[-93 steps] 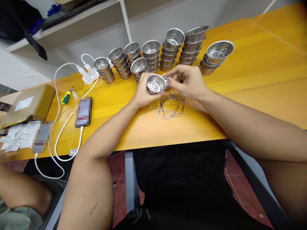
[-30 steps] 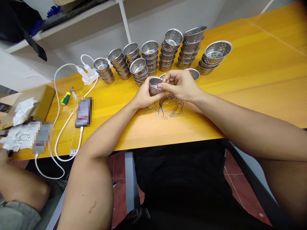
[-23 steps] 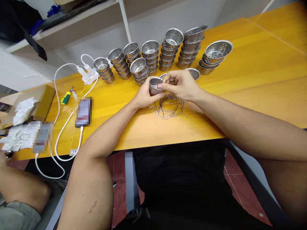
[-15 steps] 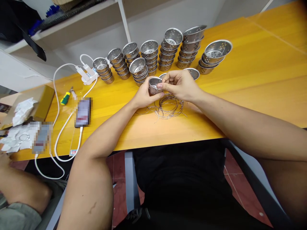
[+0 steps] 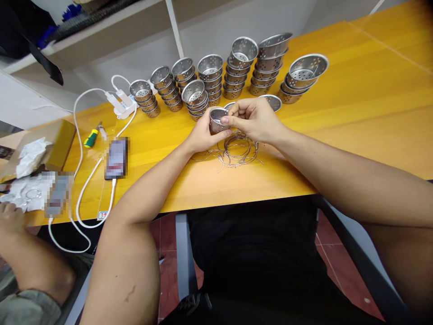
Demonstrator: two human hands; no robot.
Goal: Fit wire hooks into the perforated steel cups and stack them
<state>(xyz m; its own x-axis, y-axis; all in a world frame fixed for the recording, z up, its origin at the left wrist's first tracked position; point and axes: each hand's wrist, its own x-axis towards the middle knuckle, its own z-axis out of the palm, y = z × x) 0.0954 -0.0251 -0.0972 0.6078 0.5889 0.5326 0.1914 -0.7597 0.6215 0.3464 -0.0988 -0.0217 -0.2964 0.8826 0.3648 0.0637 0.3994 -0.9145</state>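
Note:
My left hand point(image 5: 202, 134) is wrapped round a small perforated metal cup point(image 5: 216, 125), tilted with its mouth up and towards me. At the cup's right rim my right hand point(image 5: 255, 118) is closed in a pinch, its thumb tip over the opening. What lies between those fingertips is too small to make out. Just below both hands, a loose tangle of thin metal wire loops point(image 5: 238, 153) lies on the table. Behind the right hand another metal cup point(image 5: 273, 103) is partly hidden.
Several stacks of perforated cups point(image 5: 209, 74) stand along the back of the yellow table point(image 5: 358, 113). On the left are a power strip point(image 5: 123, 106), a screwdriver point(image 5: 91, 138), a phone on a cable point(image 5: 117, 158) and a cardboard box point(image 5: 62, 140). Another person's hand point(image 5: 11, 219) rests at the far left edge.
My hands and the cup stay almost in place. At the far left, the other person's hand has come further into view at the table edge. The view has shifted very slightly.

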